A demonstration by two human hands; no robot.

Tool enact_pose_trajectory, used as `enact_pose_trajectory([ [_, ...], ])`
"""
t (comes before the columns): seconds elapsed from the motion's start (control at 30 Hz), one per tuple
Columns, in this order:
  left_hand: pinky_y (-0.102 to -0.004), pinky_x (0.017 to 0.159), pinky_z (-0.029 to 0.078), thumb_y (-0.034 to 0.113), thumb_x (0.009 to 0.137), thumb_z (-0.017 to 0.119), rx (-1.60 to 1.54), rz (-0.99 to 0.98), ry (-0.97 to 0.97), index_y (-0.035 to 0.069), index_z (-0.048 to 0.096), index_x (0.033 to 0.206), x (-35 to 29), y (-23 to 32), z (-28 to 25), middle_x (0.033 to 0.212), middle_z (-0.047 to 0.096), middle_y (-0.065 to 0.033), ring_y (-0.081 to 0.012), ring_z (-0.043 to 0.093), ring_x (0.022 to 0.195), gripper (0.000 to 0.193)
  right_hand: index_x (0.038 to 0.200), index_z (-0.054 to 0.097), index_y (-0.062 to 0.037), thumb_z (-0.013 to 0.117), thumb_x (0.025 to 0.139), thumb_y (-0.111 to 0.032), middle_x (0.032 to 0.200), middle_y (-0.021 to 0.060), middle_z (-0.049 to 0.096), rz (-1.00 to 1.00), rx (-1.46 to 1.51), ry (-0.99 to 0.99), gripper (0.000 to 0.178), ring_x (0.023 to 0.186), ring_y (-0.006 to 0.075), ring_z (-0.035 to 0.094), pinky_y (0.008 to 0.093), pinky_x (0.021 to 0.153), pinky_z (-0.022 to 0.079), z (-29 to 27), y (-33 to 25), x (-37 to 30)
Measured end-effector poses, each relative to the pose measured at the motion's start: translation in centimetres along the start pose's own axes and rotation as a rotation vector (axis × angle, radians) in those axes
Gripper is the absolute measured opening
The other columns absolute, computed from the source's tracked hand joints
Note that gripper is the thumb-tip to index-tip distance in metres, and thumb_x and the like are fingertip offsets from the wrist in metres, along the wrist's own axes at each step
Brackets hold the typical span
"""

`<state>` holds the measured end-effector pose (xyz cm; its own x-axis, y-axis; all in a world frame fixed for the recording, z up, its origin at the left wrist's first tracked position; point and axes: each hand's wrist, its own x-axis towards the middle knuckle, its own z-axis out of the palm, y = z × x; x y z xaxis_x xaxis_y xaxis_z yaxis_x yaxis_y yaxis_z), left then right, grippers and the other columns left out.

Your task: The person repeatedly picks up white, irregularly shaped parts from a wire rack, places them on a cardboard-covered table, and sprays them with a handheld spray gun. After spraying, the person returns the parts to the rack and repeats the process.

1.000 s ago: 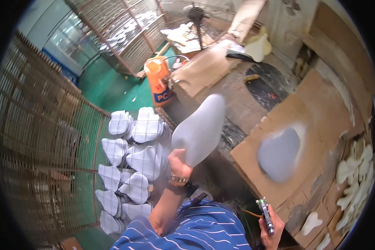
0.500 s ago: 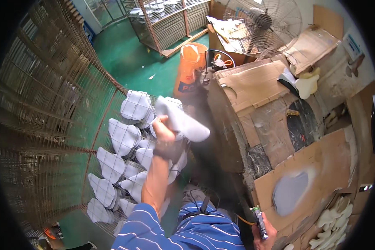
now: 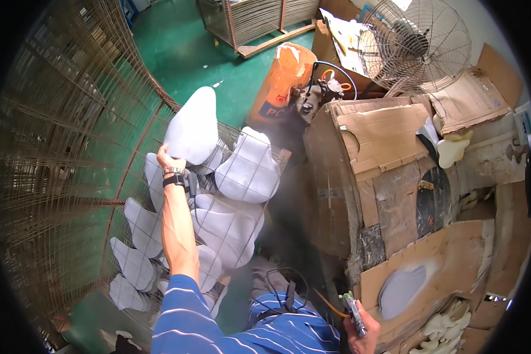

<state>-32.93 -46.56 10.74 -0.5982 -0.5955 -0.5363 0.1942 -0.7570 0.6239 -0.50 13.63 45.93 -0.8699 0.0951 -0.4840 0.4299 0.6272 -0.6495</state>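
My left hand (image 3: 172,160) is closed on the near edge of a pale grey, rounded, saddle-shaped pad (image 3: 193,131). The pad is held over the far left part of a wire rack (image 3: 237,154), where several like pads (image 3: 249,171) lie in rows under and around it. Low on the right, my right hand (image 3: 363,334) is wrapped round a small silver spray gun (image 3: 354,314) with an orange hose beside it. Close to that hand, a grey oval patch (image 3: 401,290) with a pale, misty edge marks a cardboard sheet (image 3: 454,259).
Tall stacked wire racks (image 3: 59,177) stand at left. A cardboard-covered bench (image 3: 389,141) fills the right, with cream pieces (image 3: 436,336) at its lower edge. Beyond are an orange barrel (image 3: 284,79), a large caged fan (image 3: 416,44) and another rack (image 3: 259,26).
My left hand has moved left with the pad, which has turned from a slant to nearly upright, its broad face showing. The right hand still grips the spray gun. The view has shifted.
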Motion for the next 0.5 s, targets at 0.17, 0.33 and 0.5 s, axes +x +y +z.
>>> enact_pose_trajectory([
  [0.17,-0.0426,0.118,0.034,0.064,0.083,0.072,1.251,0.329,0.455,-0.016,0.034,0.148,-0.5,-4.1,-6.7,0.150,0.042,-0.0370,-0.0438,0.041,0.143,0.110,0.138,0.060,0.0011,0.062,0.095,0.000,0.124,0.0185,0.070,0.038,0.027,-0.036,0.044,0.112,0.0250,0.066,0.0330,0.097,0.049,0.8,0.3,0.6],
  [0.33,-0.0228,0.069,0.046,0.015,0.095,0.069,0.772,0.199,-0.176,0.000,0.048,0.137,-13.6,-13.5,-4.4,0.096,0.054,-0.0003,-0.0074,0.050,0.079,0.050,0.138,0.059,0.0017,0.062,0.095,-0.001,0.125,0.0181,0.070,0.091,0.037,0.030,0.044,0.114,0.0248,0.066,0.0322,0.098,0.049,1.3,0.1,-1.0],
  [0.5,-0.0268,0.073,0.055,0.015,0.100,0.065,0.884,-0.156,-0.600,0.001,0.059,0.132,-29.7,-21.2,-3.0,0.103,0.069,-0.0054,-0.0130,0.068,0.088,0.036,0.138,0.060,0.0018,0.061,0.094,0.000,0.126,0.0178,0.070,0.053,0.160,0.184,0.043,0.115,0.0245,0.065,0.0328,0.099,0.048,0.5,2.0,-4.0],
])
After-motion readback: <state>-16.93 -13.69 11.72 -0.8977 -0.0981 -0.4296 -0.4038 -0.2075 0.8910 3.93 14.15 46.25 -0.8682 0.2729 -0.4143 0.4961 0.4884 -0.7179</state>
